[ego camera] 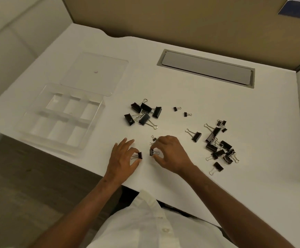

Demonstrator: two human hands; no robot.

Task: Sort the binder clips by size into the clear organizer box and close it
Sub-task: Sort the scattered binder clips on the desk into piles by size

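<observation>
Sorting barely begun
One clip is being pinched by each hand (pixel 123 156) (pixel 170 153) right of the empty, open organizer box (pixel 38 129); the piles (pixel 143 111) are being left unsorted.

Black binder clips (pixel 146 111) (silver wire handles) on a white desk (pixel 181 90); clear organizer box (pixel 59 117).

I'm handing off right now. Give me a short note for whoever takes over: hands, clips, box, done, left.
Left hand pinches a small binder clip; right hand pinches another, both low over the desk.
Large clips sit piled mid-desk; mixed pile at right.
Organizer box is open at left, compartments holding no clips, lid flat behind.
Done: nothing sorted. Left: all sorting, then closing.
</observation>
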